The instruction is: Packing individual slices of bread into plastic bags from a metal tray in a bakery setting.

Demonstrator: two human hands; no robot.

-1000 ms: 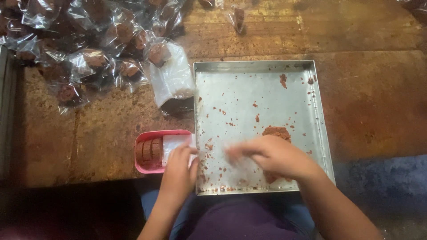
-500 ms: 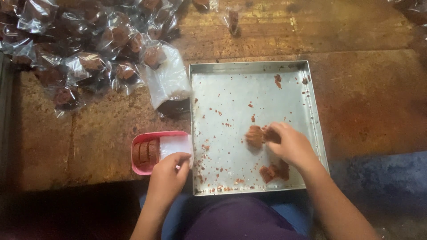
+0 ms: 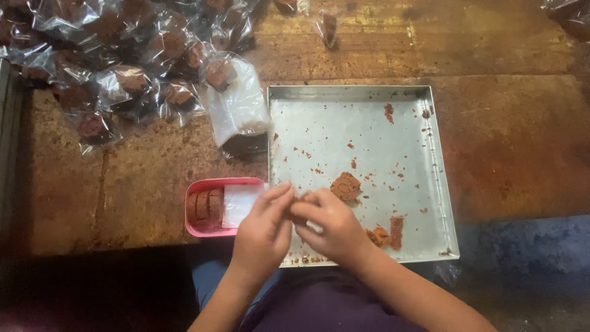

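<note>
Both hands met at the square metal tray's [image 3: 442, 184] near edge, left hand [image 3: 263, 230] and right hand [image 3: 329, 229] pinching a small clear wrapper [image 3: 314, 226], best kept taut beside the brown sweet [image 3: 346, 186].

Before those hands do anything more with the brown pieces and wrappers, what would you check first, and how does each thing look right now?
1. Loose brown piece lies within reach on the metal tray: ok.
2. Left hand and right hand meet over the tray's near edge: ok.
3. What the fingertips pinch: cannot tell.
4. Pink container sits beside the left hand, pieces and a clear wrapper inside: ok.
5. Tray surface clean: not ok, crumbs scattered.
6. Wrapped pieces piled apart from the tray: ok.
</note>
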